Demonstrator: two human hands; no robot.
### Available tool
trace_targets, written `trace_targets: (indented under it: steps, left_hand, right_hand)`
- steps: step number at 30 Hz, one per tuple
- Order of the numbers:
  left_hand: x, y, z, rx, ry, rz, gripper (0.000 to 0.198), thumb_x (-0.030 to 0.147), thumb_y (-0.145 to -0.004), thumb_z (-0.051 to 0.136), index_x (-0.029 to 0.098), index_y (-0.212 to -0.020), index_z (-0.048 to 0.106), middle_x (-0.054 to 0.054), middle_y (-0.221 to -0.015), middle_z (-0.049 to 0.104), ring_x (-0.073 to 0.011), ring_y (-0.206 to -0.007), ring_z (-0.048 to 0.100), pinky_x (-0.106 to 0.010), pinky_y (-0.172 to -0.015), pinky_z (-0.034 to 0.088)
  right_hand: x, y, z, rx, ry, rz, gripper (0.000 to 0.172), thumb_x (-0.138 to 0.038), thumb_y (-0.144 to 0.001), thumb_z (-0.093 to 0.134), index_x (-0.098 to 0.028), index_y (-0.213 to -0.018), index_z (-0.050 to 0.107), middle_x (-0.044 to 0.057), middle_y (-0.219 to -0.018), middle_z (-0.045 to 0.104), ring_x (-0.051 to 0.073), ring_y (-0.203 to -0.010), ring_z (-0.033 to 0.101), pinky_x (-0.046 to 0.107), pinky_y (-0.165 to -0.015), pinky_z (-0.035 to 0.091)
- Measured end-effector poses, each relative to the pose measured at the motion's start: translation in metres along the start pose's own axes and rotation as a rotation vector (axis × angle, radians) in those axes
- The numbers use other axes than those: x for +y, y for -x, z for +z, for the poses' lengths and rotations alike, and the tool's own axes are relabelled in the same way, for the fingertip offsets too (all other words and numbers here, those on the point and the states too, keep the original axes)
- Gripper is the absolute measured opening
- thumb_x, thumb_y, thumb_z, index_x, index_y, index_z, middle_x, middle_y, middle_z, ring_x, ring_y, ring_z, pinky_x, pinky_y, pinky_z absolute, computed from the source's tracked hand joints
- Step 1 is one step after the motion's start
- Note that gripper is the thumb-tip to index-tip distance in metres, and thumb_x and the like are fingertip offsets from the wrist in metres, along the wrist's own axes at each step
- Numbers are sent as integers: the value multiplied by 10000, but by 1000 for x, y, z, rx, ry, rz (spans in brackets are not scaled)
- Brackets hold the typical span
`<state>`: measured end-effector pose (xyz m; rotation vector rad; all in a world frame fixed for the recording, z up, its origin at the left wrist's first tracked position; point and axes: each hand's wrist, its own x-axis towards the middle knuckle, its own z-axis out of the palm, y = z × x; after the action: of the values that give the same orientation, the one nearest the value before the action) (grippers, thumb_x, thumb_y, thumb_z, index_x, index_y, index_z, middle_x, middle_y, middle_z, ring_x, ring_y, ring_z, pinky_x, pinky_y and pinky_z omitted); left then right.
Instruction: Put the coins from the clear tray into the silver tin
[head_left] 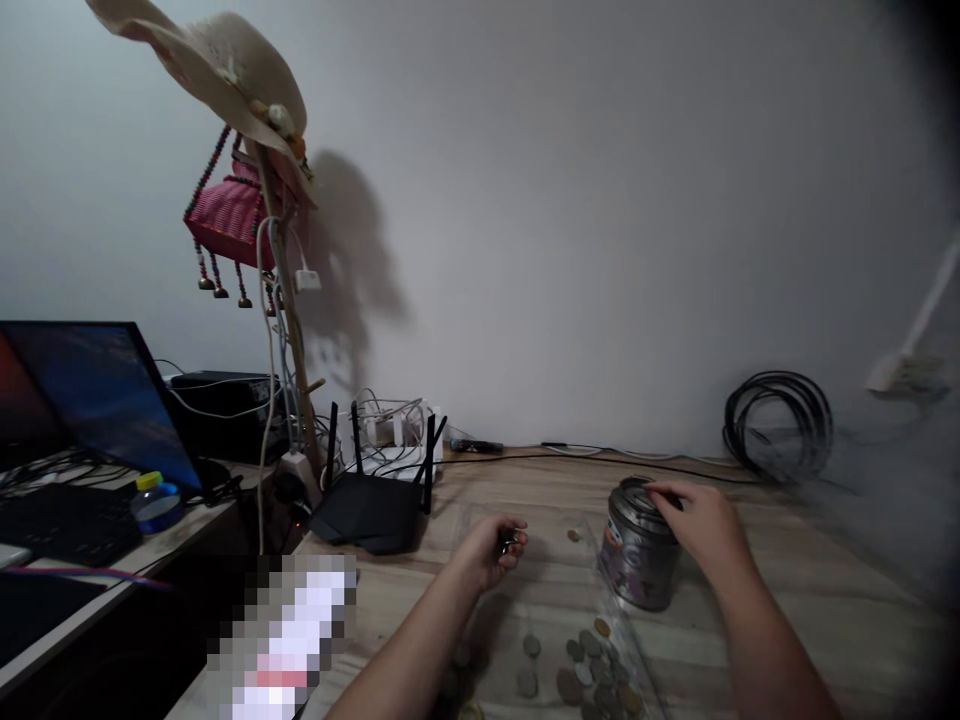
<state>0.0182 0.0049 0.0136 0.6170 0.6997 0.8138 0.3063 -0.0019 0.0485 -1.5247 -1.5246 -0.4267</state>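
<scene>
My left hand [491, 552] hovers over the wooden table [787, 600], its fingers pinched round a small dark thing, probably a coin. My right hand [697, 520] rests on the top of a round metal tin [637, 565], its fingertips at the lid. The tin stands upright a little right of the left hand. Several loose coins [581, 665] lie spread on a clear plastic sheet [555, 540] in front of the tin, and one single coin [574, 536] lies between my hands.
A black router [371, 505] with antennas sits at the table's left, with white adapters and cables behind. A stand carries a straw hat [225, 70] and pink bag [229, 215]. A laptop [82, 400] and bottle [154, 500] are far left. Coiled black cable [780, 420] hangs at right.
</scene>
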Motion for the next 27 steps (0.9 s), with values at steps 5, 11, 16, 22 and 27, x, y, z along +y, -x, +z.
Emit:
trace_targets:
  steps: [5, 11, 16, 22, 27]
  left_hand:
    - [2, 1, 1, -7, -1, -7, 106, 188, -698, 432, 114, -740, 495, 0, -517, 478, -25, -345, 319, -127, -329, 75]
    - [2, 2, 2, 40, 10, 13, 173, 268, -747, 387, 132, -677, 468, 21, -468, 435, -16, -306, 275, -121, -317, 53]
    - [0, -1, 2, 56, -3, 3, 173, 249, -750, 377, 132, -658, 465, 40, -447, 404, -11, -284, 257, -119, -304, 58]
    - [-1, -4, 1, 80, 9, -24, 158, 215, -712, 397, 129, -583, 428, 32, -428, 397, -6, -282, 245, -113, -294, 63]
    - [1, -3, -2, -67, 62, -114, 99, 177, -681, 414, 106, -655, 479, -22, -512, 491, -14, -316, 291, -111, -297, 67]
  right_hand:
    - [-67, 18, 6, 179, -198, -133, 198, -274, -753, 479, -177, -836, 629, 63, -810, 626, 172, -751, 545, 298, -711, 417]
    - [-135, 55, 43, -563, -398, -332, 253, -276, -806, 400, -210, -808, 645, 43, -758, 591, 148, -706, 525, 256, -612, 391]
    - [-136, 60, 47, -623, -495, -292, 219, -278, -766, 470, -220, -835, 669, 50, -831, 562, 154, -778, 520, 256, -656, 392]
    - [-142, 63, 45, -613, -529, -325, 180, -212, -759, 486, -222, -803, 661, 42, -838, 566, 150, -826, 516, 265, -724, 393]
    - [-128, 49, 30, -343, -318, -351, 212, -260, -807, 433, -209, -760, 633, 42, -745, 595, 161, -774, 515, 277, -682, 381]
